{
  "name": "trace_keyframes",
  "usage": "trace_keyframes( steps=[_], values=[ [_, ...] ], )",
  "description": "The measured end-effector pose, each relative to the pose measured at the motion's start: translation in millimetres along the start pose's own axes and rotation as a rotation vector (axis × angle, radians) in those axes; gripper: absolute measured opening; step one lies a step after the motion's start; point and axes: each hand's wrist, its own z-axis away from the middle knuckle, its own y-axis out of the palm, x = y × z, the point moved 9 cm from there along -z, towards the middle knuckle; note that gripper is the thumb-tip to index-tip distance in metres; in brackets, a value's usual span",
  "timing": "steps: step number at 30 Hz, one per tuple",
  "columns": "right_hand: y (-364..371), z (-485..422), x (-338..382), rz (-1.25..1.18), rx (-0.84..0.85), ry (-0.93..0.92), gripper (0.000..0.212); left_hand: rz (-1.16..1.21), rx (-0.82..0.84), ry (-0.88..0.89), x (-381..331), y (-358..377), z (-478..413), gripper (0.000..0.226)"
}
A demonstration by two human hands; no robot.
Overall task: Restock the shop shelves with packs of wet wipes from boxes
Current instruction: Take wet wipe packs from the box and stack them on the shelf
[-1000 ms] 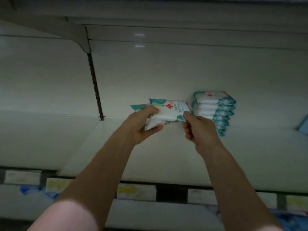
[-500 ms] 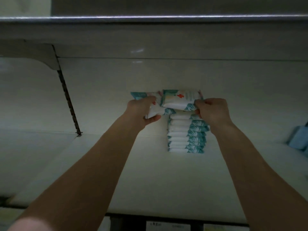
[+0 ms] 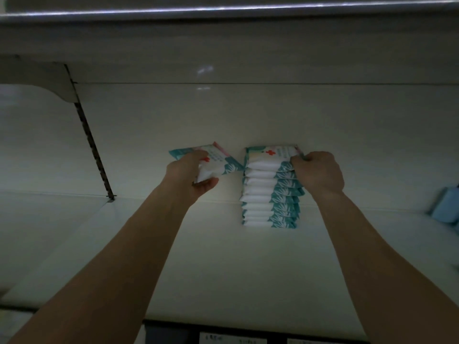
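Observation:
A stack of white and teal wet wipe packs (image 3: 269, 197) stands on the white shelf (image 3: 223, 264) against its back panel. The top pack (image 3: 269, 153), marked with a red cross, lies on that stack, and my right hand (image 3: 318, 173) pinches its right end. My left hand (image 3: 190, 178) grips another pack (image 3: 216, 162), tilted, in the air just left of the stack.
The shelf above (image 3: 223, 28) overhangs the space with a metal front rail. A slotted upright (image 3: 93, 142) runs down the back panel at left. A light blue object (image 3: 445, 207) sits at the far right. Price labels (image 3: 233, 340) line the shelf's front edge.
My hands have separated: the right one has set its pack down on top of the stack, while the left has drawn its pack away to the left.

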Motion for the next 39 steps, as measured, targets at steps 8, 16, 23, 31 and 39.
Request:
trace_keyframes(
  steps=[8,16,23,31,39],
  values=[
    [-8,-3,3,0.147,-0.074,-0.029,0.039,0.092,0.007,0.072,-18,7,-2,0.03],
    [-4,11,63,-0.343,0.185,-0.202,0.029,-0.073,0.177,-0.006,-12,71,4,0.006],
    [-12,-12,42,-0.378,0.131,-0.093,0.009,-0.164,0.262,-0.093,-11,98,1,0.004],
    [-16,-27,20,-0.24,0.051,-0.097,0.022,-0.78,0.121,0.205,-34,111,-19,0.024],
    [-12,-23,8,-0.13,-0.013,-0.112,0.023,-0.96,0.113,0.323,-24,117,-19,0.01]
  ],
)
